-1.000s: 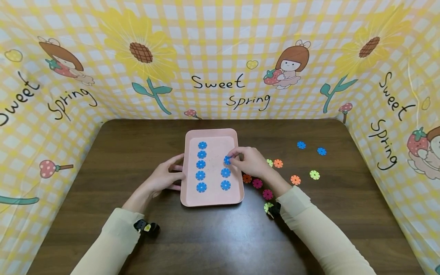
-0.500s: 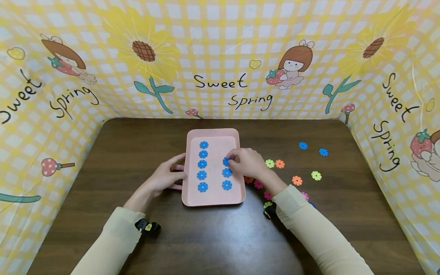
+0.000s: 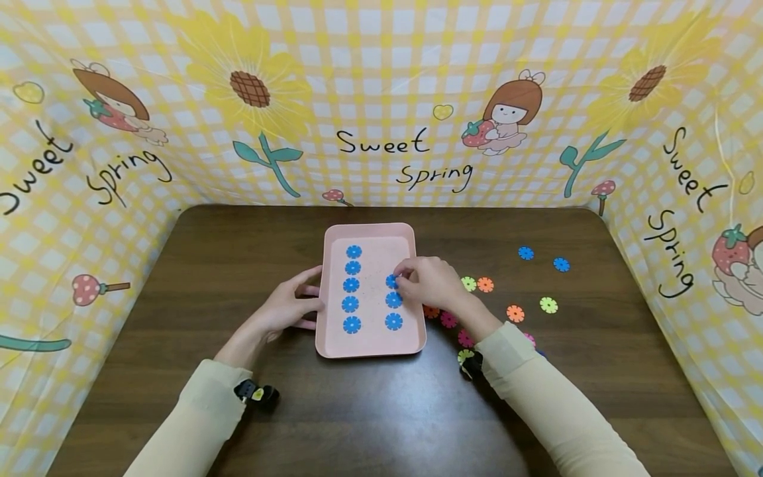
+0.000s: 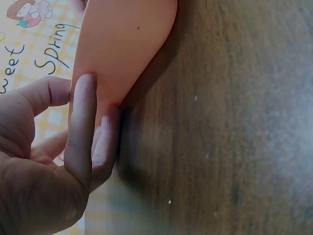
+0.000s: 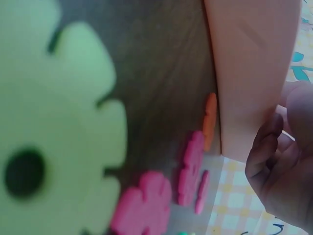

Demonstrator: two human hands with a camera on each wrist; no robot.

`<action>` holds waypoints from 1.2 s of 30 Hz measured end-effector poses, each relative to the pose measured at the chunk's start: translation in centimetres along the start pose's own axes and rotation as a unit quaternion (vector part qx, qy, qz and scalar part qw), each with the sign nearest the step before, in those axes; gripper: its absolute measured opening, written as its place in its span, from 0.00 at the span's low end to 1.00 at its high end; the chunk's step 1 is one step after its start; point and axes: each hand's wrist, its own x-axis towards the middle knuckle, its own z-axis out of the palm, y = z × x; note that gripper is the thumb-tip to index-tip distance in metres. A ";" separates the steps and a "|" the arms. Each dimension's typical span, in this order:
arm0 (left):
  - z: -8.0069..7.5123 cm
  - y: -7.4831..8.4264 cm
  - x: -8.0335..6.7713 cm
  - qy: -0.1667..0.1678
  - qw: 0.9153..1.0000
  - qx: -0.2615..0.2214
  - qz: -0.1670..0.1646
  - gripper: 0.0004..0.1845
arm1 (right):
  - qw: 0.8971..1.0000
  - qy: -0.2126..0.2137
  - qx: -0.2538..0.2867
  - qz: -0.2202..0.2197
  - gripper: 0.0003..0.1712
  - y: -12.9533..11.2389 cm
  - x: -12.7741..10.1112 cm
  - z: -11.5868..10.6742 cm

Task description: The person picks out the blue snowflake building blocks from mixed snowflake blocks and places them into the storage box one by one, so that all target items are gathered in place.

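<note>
Open brown table [image 3: 226,265] stretches left of the pink tray [image 3: 369,349] and along the near edge, leaving wide room to pass. To the tray's right, scattered flower discs [image 3: 515,313] dot the wood, crowding thickest beside the right hand [image 3: 432,283]. The yellow printed backdrop [image 3: 381,99] walls in the far side and both flanks.

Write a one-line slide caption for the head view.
Right hand sets a blue flower disc in the pink tray while left hand steadies its edge.
</note>
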 end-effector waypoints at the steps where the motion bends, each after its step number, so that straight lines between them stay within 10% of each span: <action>1: 0.0 0.0 0.0 0.000 1.000 -0.001 0.000 0.45 | 1.000 0.002 0.014 0.000 0.10 0.0 -0.1 -0.2; 13: 0.1 0.0 0.1 0.002 1.000 0.004 0.000 0.45 | 0.987 0.073 0.140 0.006 0.14 2.1 -1.8 -4.0; 36: 0.1 0.0 0.2 0.000 1.000 0.004 0.000 0.45 | 0.971 0.116 0.055 0.202 0.32 14.9 -9.6 -12.9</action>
